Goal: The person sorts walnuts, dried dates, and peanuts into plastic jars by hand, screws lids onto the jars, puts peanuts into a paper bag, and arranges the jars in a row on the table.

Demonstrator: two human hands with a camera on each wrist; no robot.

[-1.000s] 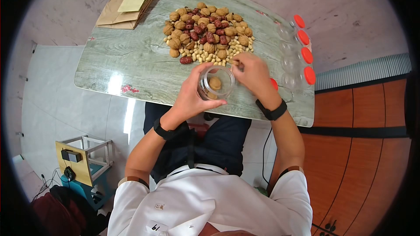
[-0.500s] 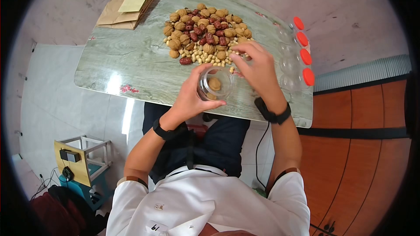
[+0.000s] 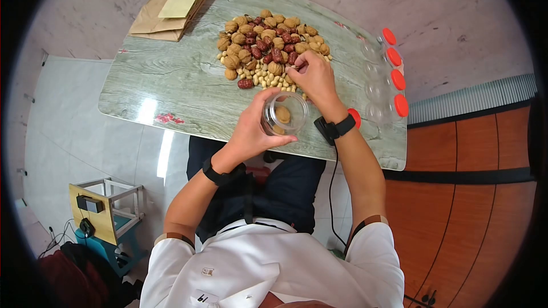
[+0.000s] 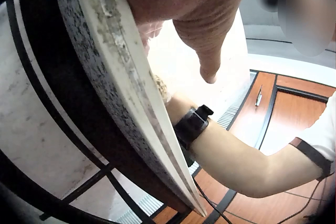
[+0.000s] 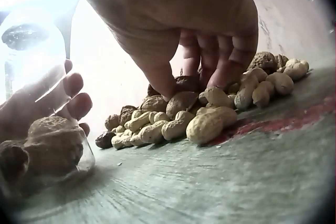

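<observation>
My left hand [image 3: 251,128] grips a clear open jar [image 3: 285,98] at the table's front edge. Walnuts [image 3: 282,114] lie inside the jar. At the near right side of a heap of walnuts, red dates and peanuts [image 3: 264,75] is my right hand [image 3: 317,80]. In the right wrist view, that hand [image 5: 193,85] has its thumb and fingers apart, reaching down among the nuts; a firm hold on any of them does not show. The left wrist view has part of my left hand [image 4: 189,8], its jar mostly lost in glare.
Several clear jars with red lids [image 3: 398,80] lie along the table's right side. Another red lid [image 3: 354,118] is beside my right wrist. Brown paper bags [image 3: 165,14] lie at the far left corner. A dark cable [image 3: 333,194] hangs from my right wristband.
My right hand has moved left, from the right of the heap onto its near side, first drawing back from beside the jar. My left hand keeps holding the jar.
</observation>
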